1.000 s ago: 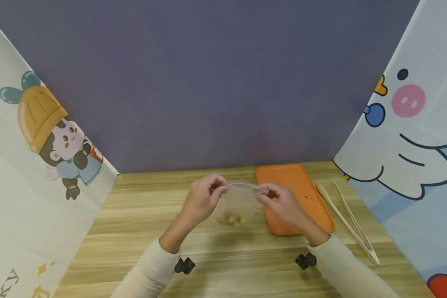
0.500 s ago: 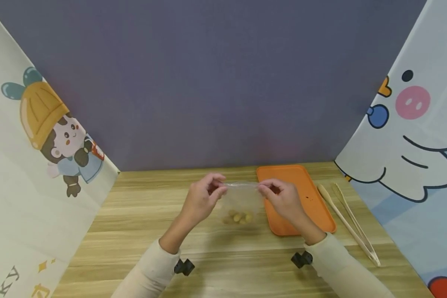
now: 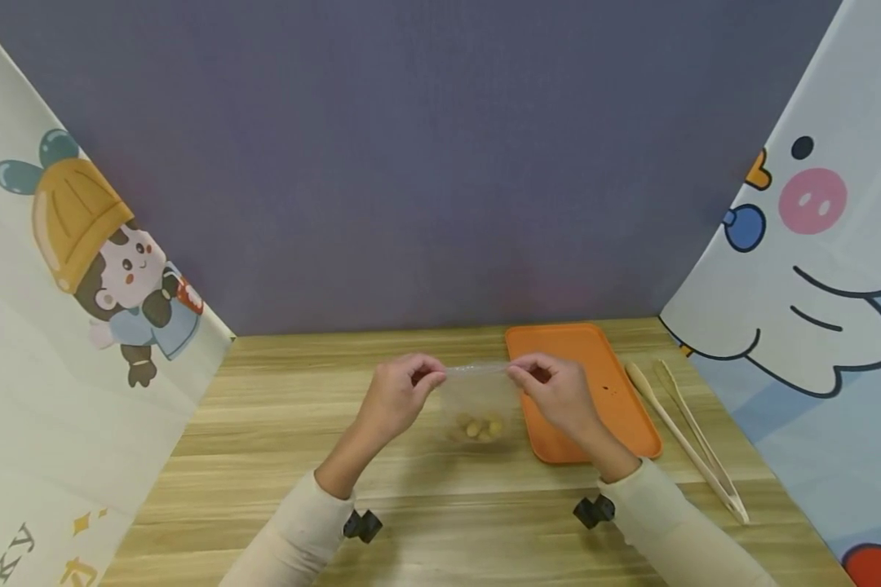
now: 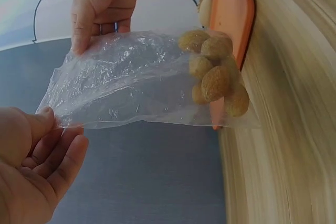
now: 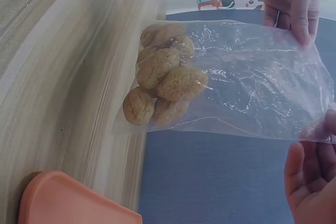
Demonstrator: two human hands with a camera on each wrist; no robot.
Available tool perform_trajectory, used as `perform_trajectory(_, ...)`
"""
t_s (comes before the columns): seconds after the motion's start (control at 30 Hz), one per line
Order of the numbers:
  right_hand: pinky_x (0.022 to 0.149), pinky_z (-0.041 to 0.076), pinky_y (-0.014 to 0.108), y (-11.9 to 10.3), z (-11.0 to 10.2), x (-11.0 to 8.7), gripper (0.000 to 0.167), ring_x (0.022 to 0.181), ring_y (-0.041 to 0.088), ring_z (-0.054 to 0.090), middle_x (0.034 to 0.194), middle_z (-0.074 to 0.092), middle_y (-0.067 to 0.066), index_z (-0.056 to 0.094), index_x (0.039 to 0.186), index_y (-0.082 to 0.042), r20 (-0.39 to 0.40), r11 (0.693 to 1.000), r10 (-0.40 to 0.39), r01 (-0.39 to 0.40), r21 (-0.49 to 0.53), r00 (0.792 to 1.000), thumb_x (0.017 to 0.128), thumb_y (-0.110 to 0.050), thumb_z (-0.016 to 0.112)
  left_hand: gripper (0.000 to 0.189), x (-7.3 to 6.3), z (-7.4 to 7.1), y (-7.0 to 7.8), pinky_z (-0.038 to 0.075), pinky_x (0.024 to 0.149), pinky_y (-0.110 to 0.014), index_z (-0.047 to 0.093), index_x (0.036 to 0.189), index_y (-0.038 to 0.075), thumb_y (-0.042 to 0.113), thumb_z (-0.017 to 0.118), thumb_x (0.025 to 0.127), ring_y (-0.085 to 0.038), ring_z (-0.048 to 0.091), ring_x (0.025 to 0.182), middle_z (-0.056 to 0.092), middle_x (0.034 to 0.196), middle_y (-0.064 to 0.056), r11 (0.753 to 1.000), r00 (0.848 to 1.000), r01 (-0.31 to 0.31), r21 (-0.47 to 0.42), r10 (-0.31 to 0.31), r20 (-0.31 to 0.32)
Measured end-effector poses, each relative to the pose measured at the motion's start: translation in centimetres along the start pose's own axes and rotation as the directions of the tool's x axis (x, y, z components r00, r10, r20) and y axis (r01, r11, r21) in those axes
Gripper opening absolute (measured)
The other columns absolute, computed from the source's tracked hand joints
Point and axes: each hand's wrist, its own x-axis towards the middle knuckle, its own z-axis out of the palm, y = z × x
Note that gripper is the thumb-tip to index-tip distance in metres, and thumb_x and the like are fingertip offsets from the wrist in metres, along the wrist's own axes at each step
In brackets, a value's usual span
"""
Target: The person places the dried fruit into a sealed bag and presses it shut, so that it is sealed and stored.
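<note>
A clear plastic zip bag [image 3: 477,395] hangs upright between the two hands, over the table. Several brown, wrinkled walnuts [image 4: 215,77] lie at its bottom, also seen through the film in the right wrist view as walnuts [image 5: 157,72]. The left hand [image 3: 404,395] pinches one top corner of the bag between thumb and fingers. At the opposite corner, the right hand [image 3: 558,391] pinches the same top edge. That edge runs nearly straight between them, its two sides together. In the left wrist view the bag's film [image 4: 115,82] looks creased and shiny.
An orange tray [image 3: 580,350] with a few dark crumbs lies right of the bag, partly behind the right hand. Beige tongs [image 3: 693,440] rest beyond it. The wood-grain table [image 3: 279,456] meets a grey back panel [image 3: 440,179], with printed cloths on both sides.
The bag's mouth gaped a second ago; its edges now lie together, drawn straight. The right hand shifted slightly and the bag turned flatter toward the head camera. Both hands keep their hold.
</note>
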Motion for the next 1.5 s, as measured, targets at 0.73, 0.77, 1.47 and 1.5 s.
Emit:
perform_trajectory(0.73, 0.055, 0.053, 0.022, -0.1, -0.2, -0.2, 0.008, 0.058, 0.000, 0.062, 0.073, 0.076, -0.003, 0.080, 0.082, -0.016, -0.006, 0.981, -0.021, 0.019, -0.195, 1.000, 0.084, -0.024, 0.081, 0.007, -0.3, 0.6, -0.7, 0.050, 0.057, -0.020, 0.073, 0.080, 0.008, 0.006, 0.078, 0.084, -0.005, 0.055, 0.061, 0.073, 0.077, -0.003, 0.996, 1.000, -0.011, 0.087, 0.013, -0.018)
perform_trajectory(0.77, 0.054, 0.053, 0.022, -0.1, -0.2, -0.2, 0.009, 0.057, 0.001, 0.061, 0.071, 0.075, -0.002, 0.080, 0.082, -0.016, -0.009, 0.983, -0.008, 0.006, -0.183, 1.000, 0.084, -0.024, 0.081, 0.007, -0.3, 0.6, -0.7, 0.050, 0.056, -0.020, 0.073, 0.080, 0.008, 0.005, 0.078, 0.085, -0.005, 0.055, 0.061, 0.073, 0.077, -0.002, 0.997, 1.000, -0.004, 0.075, 0.005, -0.013)
perform_trajectory(1.47, 0.057, 0.056, 0.022, 0.2, -0.1, 0.0, 0.010, 0.063, 0.007, 0.065, 0.077, 0.074, 0.009, 0.076, 0.091, -0.006, 0.031, 0.994, 0.092, -0.094, 0.054, 0.995, 0.091, -0.015, 0.075, 0.007, -0.2, 0.7, -1.0, 0.056, 0.057, -0.020, 0.073, 0.085, 0.008, 0.012, 0.074, 0.091, -0.007, 0.065, 0.063, 0.074, 0.076, -0.004, 0.979, 0.987, 0.143, -0.144, -0.130, 0.096)
perform_trajectory(1.5, 0.058, 0.056, 0.022, 0.2, -0.1, 0.0, 0.009, 0.063, 0.010, 0.065, 0.077, 0.074, 0.009, 0.076, 0.091, -0.006, 0.032, 0.993, 0.102, -0.103, 0.055, 0.994, 0.091, -0.016, 0.075, 0.007, -0.2, 0.7, -1.0, 0.056, 0.057, -0.020, 0.073, 0.086, 0.008, 0.013, 0.073, 0.091, -0.006, 0.064, 0.063, 0.074, 0.076, -0.003, 0.981, 0.987, 0.139, -0.139, -0.125, 0.102)
